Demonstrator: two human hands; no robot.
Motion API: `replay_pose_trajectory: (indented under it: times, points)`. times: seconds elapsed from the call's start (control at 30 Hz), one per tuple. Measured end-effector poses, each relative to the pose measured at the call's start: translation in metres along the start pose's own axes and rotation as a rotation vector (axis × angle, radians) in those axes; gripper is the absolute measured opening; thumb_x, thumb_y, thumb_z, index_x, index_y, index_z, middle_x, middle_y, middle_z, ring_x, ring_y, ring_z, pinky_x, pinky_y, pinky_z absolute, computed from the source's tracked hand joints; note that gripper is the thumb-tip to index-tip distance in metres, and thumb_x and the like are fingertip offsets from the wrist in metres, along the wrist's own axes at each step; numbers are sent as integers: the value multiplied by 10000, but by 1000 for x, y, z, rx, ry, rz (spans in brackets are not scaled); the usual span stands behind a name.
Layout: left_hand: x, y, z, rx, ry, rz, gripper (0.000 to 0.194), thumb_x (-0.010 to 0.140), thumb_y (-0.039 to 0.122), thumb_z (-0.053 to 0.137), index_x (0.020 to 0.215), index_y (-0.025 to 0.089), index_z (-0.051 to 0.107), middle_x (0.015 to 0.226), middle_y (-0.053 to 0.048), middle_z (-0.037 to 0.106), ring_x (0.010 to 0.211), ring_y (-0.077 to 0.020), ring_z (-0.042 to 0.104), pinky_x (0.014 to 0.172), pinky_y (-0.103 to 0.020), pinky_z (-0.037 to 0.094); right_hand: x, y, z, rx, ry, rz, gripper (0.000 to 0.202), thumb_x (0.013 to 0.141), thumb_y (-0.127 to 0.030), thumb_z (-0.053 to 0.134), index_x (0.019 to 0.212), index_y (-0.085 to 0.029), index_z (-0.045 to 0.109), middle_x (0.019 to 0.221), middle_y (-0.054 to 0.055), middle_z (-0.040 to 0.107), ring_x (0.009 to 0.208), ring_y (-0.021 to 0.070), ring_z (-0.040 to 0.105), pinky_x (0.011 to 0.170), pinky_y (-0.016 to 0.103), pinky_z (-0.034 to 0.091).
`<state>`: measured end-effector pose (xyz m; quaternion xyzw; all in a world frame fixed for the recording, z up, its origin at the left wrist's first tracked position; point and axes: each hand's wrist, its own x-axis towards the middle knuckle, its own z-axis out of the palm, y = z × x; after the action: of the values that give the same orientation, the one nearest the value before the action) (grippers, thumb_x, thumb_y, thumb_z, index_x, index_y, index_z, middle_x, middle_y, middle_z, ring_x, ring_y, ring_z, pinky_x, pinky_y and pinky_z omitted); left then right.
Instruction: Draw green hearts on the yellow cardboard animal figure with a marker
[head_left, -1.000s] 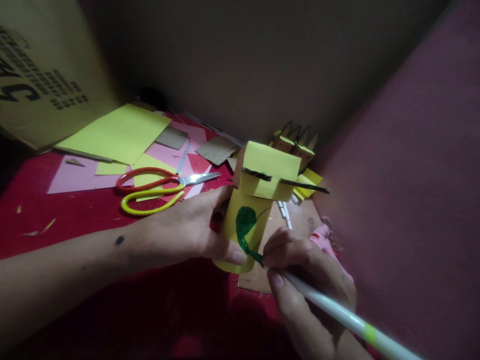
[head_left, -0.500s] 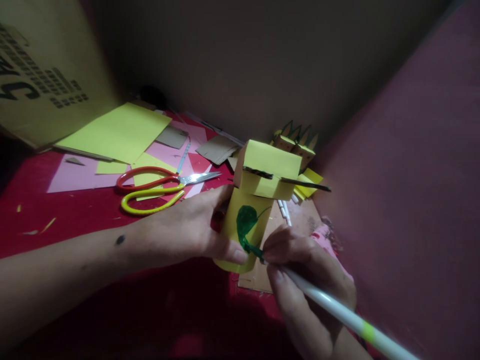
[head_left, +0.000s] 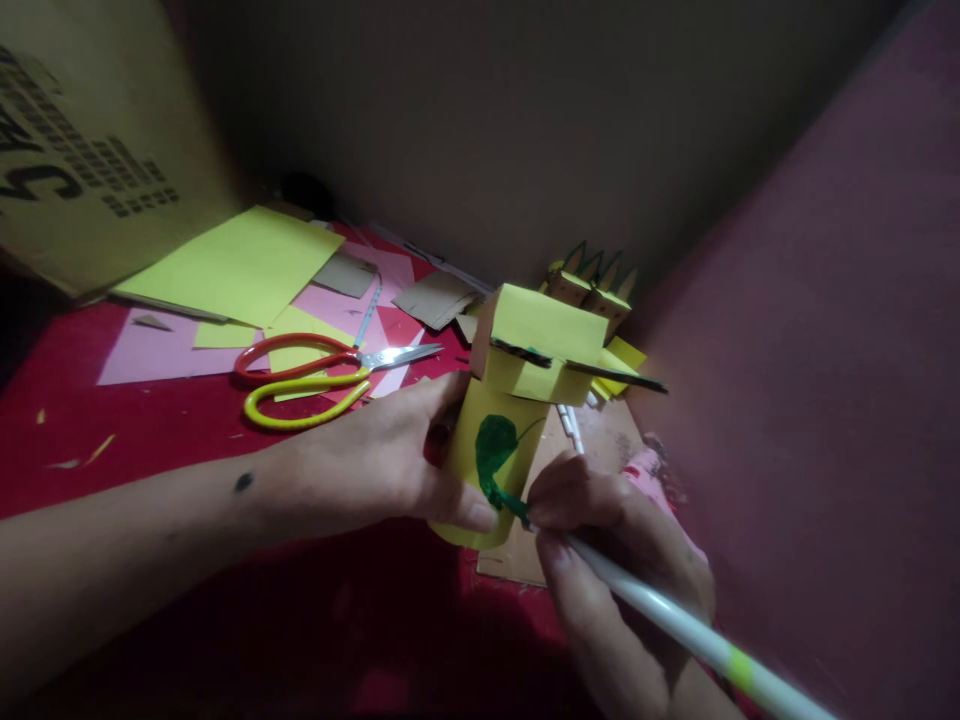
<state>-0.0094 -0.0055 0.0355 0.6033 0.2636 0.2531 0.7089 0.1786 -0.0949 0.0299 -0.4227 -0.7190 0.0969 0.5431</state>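
Observation:
My left hand (head_left: 409, 450) is closed around a yellow paper-covered tube (head_left: 517, 440) that stands upright, its thumb across the lower front. On top of the tube sits a yellow box-shaped piece (head_left: 551, 318) with dark strips along its front edge. A dark green painted shape (head_left: 495, 445) with a thin curved line beside it marks the tube's front. My right hand (head_left: 615, 560) pinches a white-barrelled marker (head_left: 660, 605) with a light green band. The green tip meets the tube at the bottom of the green shape, close to my left thumb.
Red-and-yellow-handled scissors (head_left: 300, 400) lie on the red surface (head_left: 322, 620) at left. Yellow sheets (head_left: 240, 265), pink paper and cardboard scraps (head_left: 435, 300) lie behind. A large carton (head_left: 97, 110) stands back left. Behind the tube are a cardboard piece with points (head_left: 592, 285) and a board (head_left: 517, 560).
The yellow tube and its box-shaped top have shifted very slightly right and down, with both hands. The marker tip stays at the lower end of the green shape.

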Motion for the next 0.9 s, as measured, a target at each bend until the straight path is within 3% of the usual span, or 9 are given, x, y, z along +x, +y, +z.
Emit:
replay_pose_trajectory:
  times: [0.27, 0.37, 0.43, 0.67, 0.9]
  points:
    - [0, 0, -1, 23, 12, -3, 693, 657, 203, 922, 1282, 259, 629, 1147, -39, 760, 1149, -339, 703, 877, -394, 573, 0, -6, 2, -38, -16, 15, 201, 770, -33, 553, 756, -228, 598, 671, -13, 636, 562, 140, 625, 511, 264, 482]
    - [2, -1, -1, 18, -19, 2, 660, 665, 202, 920, 1257, 252, 632, 1136, -38, 755, 1142, -335, 697, 860, -386, 567, -5, -3, 12, 19, 162, 46, 191, 785, -54, 524, 767, -234, 586, 667, -29, 579, 570, 127, 582, 518, 266, 444]
    - [2, -1, -1, -13, -35, 9, 615, 673, 212, 923, 1218, 246, 638, 1129, -38, 758, 1136, -333, 698, 872, -394, 562, -8, -1, 17, 48, 195, 63, 184, 776, -56, 548, 778, -235, 593, 689, -31, 596, 591, 121, 589, 523, 256, 442]
    - [0, 0, 1, 1, 3, 15, 526, 668, 220, 927, 1115, 243, 651, 1065, -21, 752, 1100, -321, 696, 827, -371, 548, -10, 1, 21, 69, 193, 61, 189, 798, -58, 589, 818, -236, 649, 736, -32, 645, 647, 110, 622, 576, 239, 484]
    - [0, -1, 0, 43, 26, 9, 631, 650, 221, 927, 1216, 255, 650, 1166, -23, 746, 1138, -320, 683, 816, -353, 544, -8, 0, 9, 49, 89, 55, 232, 806, -26, 591, 857, -240, 664, 756, -24, 660, 658, 119, 642, 575, 233, 510]
